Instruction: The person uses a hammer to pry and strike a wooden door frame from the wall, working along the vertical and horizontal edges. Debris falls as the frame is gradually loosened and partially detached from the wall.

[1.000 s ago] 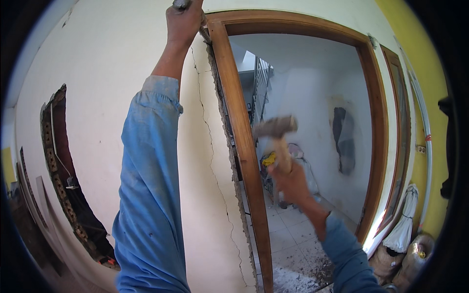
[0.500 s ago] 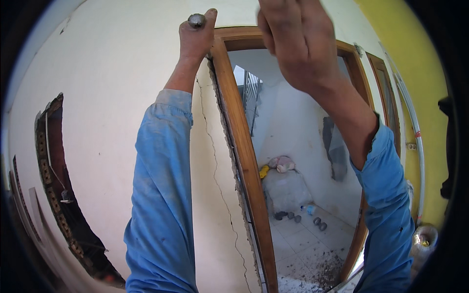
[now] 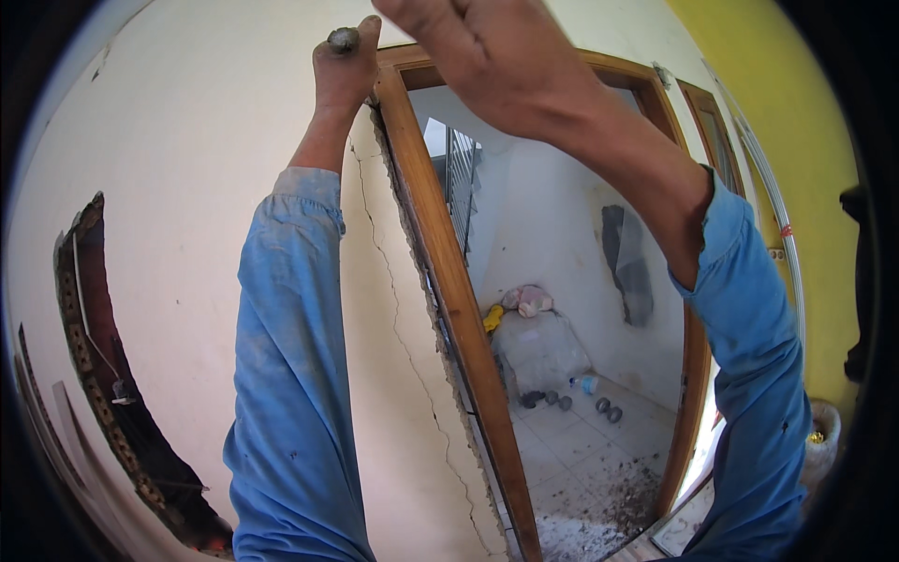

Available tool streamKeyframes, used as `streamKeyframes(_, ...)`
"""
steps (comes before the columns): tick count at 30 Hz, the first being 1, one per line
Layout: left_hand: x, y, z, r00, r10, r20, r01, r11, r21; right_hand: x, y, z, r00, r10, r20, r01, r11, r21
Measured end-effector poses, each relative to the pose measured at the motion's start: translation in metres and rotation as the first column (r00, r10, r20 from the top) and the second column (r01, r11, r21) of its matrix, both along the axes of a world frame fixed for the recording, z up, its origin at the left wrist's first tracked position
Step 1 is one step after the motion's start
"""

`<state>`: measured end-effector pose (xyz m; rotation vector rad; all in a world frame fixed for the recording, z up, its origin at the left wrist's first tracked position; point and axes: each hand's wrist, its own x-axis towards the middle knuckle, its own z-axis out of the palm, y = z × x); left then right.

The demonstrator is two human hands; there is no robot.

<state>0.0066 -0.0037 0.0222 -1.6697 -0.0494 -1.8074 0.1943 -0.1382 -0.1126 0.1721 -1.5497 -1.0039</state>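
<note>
High up by the upper left corner of the wooden door frame point(image 3: 449, 281), my left hand point(image 3: 337, 84) is closed around a chisel point(image 3: 343, 40). Only its blunt, round grey metal end shows above the fist. My right hand point(image 3: 506, 70) is raised in front of the frame's top, to the right of the chisel and apart from it. Its fingers are curled, and the upper edge of the picture cuts them off, so what they grip is hidden. Along the frame's left side the plaster is broken into a rough edge point(image 3: 412, 225).
A long crack point(image 3: 398, 318) runs down the cream wall. Further left is a chipped-out opening point(image 3: 89, 328) with exposed brick and a hanging cable. Through the doorway, a covered bundle point(image 3: 538, 351), dumbbells point(image 3: 609, 409) and rubble point(image 3: 623, 492) lie on tiles. Pipes point(image 3: 777, 206) stand against the yellow wall.
My right hand has swung left, closer to the chisel. My left hand keeps its grip by the frame's corner, and the whole view has shifted slightly.
</note>
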Motion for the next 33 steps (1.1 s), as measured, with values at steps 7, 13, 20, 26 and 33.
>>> streamKeyframes(7, 0.000, 0.001, 0.001, 1.000, 0.015, 0.027, -0.014, 0.999, -0.030, -0.001, 0.033, -0.004, 0.918, -0.341, -0.204, 0.335, 0.940, -0.064)
streamKeyframes(13, -0.007, 0.012, 0.007, 0.980, 0.199, -0.010, -0.195, 0.969, 0.154, 0.014, 0.008, -0.003, 0.952, -0.300, -0.062, 0.209, 0.784, -0.585)
streamKeyframes(20, -0.020, 0.026, 0.022, 1.000, -0.022, 0.022, 0.023, 0.999, -0.040, -0.007, -0.024, -0.002, 0.986, 0.078, -0.149, -0.043, 0.973, 0.226)
streamKeyframes(26, -0.016, 0.020, 0.013, 1.000, -0.004, 0.026, 0.005, 0.999, -0.048, 0.004, 0.036, 0.008, 0.930, -0.361, -0.075, 0.280, 0.824, -0.492)
streamKeyframes(33, -0.022, 0.030, 0.025, 0.999, -0.018, 0.034, 0.022, 0.995, -0.101, -0.002, -0.002, 0.019, 0.960, -0.242, -0.139, 0.268, 0.940, 0.212)
